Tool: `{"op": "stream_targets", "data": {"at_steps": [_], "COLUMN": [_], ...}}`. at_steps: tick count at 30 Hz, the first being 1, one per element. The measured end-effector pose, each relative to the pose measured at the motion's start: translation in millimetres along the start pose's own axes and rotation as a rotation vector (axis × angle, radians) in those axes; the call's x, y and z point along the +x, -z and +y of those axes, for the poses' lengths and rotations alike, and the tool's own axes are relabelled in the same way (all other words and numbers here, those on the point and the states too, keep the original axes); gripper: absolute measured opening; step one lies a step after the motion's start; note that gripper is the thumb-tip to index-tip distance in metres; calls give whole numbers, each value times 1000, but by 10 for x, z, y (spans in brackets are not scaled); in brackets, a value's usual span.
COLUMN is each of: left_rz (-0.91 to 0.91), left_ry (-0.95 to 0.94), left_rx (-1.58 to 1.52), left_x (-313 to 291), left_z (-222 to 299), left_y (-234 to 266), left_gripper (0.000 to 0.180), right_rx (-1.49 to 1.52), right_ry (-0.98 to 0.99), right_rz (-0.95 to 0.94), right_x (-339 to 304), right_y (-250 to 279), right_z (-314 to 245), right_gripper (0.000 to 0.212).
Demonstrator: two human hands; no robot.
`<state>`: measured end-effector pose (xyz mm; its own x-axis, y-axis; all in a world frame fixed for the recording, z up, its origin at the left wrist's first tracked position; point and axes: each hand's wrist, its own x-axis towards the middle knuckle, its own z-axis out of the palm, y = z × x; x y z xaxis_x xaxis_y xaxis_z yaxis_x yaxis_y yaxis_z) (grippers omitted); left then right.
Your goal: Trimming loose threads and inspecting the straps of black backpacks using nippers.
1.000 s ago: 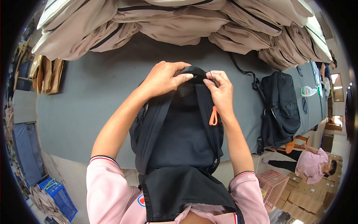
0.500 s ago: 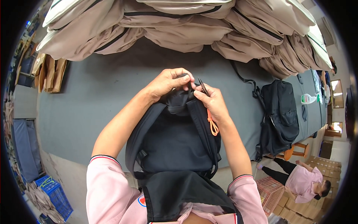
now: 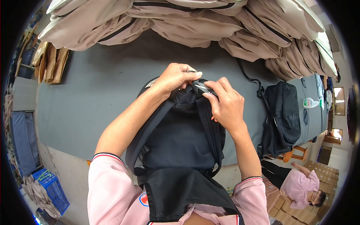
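A black backpack (image 3: 174,138) lies in front of me, its two shoulder straps and padded back facing up. At its top end my left hand (image 3: 175,80) is closed, pinching a bit of black fabric between thumb and fingers. My right hand (image 3: 229,105) is closed around small thread snips (image 3: 202,87), whose pale blades point left against that pinched fabric. An orange cord (image 3: 214,119) shows in part below the right hand. Exactly what lies between the blades is too small to tell.
Pale beige bags (image 3: 195,28) are piled along the far side of the grey table (image 3: 93,108). Another black backpack (image 3: 282,114) lies at the right, near a spray bottle (image 3: 309,102). A blue crate (image 3: 52,191) stands lower left. A person in pink (image 3: 300,185) is at the lower right.
My right hand has turned and risen, bringing the snips flatter against the fabric at the backpack's top. The orange cord is now mostly hidden. My left hand still pinches, slightly farther right.
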<state>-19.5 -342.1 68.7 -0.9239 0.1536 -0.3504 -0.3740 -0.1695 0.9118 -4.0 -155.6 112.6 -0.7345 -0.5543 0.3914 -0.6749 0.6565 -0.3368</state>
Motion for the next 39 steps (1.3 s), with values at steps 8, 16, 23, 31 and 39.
{"op": "stream_targets", "data": {"at_steps": [8,16,23,31,39], "left_rz": [-3,-31,-35,-119,-104], "left_ry": [-27,-5,12,36,34], "left_rx": [-1,-19,-74,-114,-84], "left_x": [-55,-61,-39,-77,-43], "left_z": [29,74,0,17,1], "left_y": [-11,3,56,63,76], "left_gripper": [20,21,21,22,23], "right_rx": [-47,-209,-185,194,221], "right_ry": [18,148,194,-54,121], "right_rz": [-48,-144,-182,-152,-328], "right_x": [18,163,173,159,227], "right_y": [207,265,215,242,236], "right_z": [-42,-38,-38,37,57], "right_gripper": [19,23,24,21,23]}}
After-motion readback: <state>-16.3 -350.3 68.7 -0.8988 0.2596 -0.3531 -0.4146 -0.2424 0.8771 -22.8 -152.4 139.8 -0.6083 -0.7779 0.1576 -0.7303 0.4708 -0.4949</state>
